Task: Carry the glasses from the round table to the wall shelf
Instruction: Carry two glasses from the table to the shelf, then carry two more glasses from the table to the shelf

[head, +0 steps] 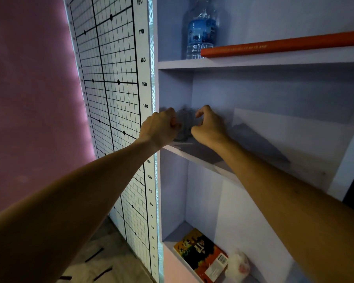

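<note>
head view: glass (185, 124) stands upright at the left end of the wall shelf's (192, 155) middle board, between both hands. left hand (158, 127) and right hand (209, 126) curl around its sides; contact too blurred to tell.

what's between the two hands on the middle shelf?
Head view: a clear glass sits between the left hand and right hand, at the left end of the middle shelf. Nothing else there.
</note>
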`<state>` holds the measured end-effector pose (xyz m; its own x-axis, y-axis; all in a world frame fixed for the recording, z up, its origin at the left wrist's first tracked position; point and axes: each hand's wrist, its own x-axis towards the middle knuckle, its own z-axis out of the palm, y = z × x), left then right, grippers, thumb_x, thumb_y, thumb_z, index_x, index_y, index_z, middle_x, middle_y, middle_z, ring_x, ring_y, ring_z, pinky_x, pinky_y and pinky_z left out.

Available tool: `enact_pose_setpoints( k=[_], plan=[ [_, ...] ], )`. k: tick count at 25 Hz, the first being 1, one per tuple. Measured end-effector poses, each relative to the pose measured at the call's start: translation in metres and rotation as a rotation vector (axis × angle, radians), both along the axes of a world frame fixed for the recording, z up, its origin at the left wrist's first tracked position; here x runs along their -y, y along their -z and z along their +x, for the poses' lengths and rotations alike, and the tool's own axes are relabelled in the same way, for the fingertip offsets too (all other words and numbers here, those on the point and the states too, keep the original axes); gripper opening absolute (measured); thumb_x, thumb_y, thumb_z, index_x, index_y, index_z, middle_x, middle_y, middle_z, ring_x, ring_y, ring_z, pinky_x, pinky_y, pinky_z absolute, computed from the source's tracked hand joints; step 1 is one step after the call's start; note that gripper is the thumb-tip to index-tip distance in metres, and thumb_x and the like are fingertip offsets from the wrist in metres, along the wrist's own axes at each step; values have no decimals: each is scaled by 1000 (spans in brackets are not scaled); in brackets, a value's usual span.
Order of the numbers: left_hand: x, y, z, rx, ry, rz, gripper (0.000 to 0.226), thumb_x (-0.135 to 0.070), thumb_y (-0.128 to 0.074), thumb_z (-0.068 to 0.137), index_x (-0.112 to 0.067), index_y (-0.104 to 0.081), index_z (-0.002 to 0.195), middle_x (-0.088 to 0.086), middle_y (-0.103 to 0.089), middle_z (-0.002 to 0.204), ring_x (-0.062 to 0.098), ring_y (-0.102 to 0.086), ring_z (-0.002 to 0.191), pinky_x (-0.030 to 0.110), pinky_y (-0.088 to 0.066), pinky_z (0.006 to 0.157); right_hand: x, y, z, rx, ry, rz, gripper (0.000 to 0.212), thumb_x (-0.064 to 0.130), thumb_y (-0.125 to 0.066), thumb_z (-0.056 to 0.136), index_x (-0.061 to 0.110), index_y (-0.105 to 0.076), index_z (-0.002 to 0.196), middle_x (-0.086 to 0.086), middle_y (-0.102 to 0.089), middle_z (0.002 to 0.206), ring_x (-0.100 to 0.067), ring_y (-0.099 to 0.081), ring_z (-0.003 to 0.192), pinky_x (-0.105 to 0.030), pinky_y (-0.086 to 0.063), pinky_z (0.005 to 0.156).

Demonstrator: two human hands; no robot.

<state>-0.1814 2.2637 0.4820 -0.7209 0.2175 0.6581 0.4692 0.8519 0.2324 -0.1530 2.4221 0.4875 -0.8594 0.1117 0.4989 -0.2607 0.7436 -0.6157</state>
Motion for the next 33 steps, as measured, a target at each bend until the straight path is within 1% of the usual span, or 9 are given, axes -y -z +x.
enact_pose_setpoints(
  k=[3,6,10,14,20,24,28,31,33],
  plan=[
    [31,14,12,82,-33,-25,21,-43,-62,86,-24,-53,87,0,-63,75,16,-57,61,23,-37,50,24,9,6,-52,-108,71,27,11,-63,70,24,-58,93,9,-57,77,-16,-60,75,-27,-47,61],
    [102,32,34,244,-148,-26,22,-48,-65,83,-28,-56,79,-3,-68,77,19,-64,71,31,-52,65,70,26,9,-67,-306,170,16,13,-66,75,22,-65,87,10,-63,75,-9,-62,74,-28,-56,69],
    [222,82,89,521,-338,-6,20,-40,-68,84,-25,-59,75,-5,-68,71,20,-69,73,26,-47,60,154,65,21,73,-506,265,16,26,-62,74,28,-67,88,8,-67,78,-12,-62,73,-24,-49,67],
    [334,223,202,829,-571,85,17,-38,-66,86,-21,-66,87,8,-70,87,30,-66,84,34,-52,76,254,195,67,403,-732,422,18,23,-60,83,21,-66,100,3,-61,84,-19,-59,79,-22,-41,61],
    [397,474,456,1412,-752,693,17,-38,-67,88,-21,-62,89,4,-69,80,20,-65,69,25,-45,53,334,431,206,944,-917,596,16,20,-63,86,16,-70,100,-6,-70,99,-23,-63,92,-36,-52,84],
    [386,567,627,1701,-888,968,17,-38,-64,90,-22,-59,89,4,-69,82,18,-64,68,24,-44,50,344,531,294,1345,-926,806,18,17,-63,90,11,-69,106,-11,-70,107,-28,-63,102,-42,-51,92],
    [376,592,694,1789,-869,1144,20,-30,-63,92,-22,-55,76,5,-65,77,16,-58,61,22,-42,47,355,567,318,1461,-845,1020,24,16,-60,92,10,-68,113,-13,-67,115,-29,-61,105,-42,-50,94],
    [400,593,689,1692,-871,1189,21,-29,-64,92,-22,-56,74,7,-66,77,20,-60,67,35,-51,67,403,572,329,1497,-819,1030,17,21,-57,93,17,-67,106,-8,-67,107,-24,-62,94,-38,-52,84],
    [428,592,682,1605,-912,1284,20,-27,-63,93,-20,-56,76,7,-67,76,22,-60,65,38,-53,70,454,578,335,1469,-867,998,12,19,-57,92,20,-68,96,-6,-69,99,-22,-63,89,-36,-52,80]
  ],
)
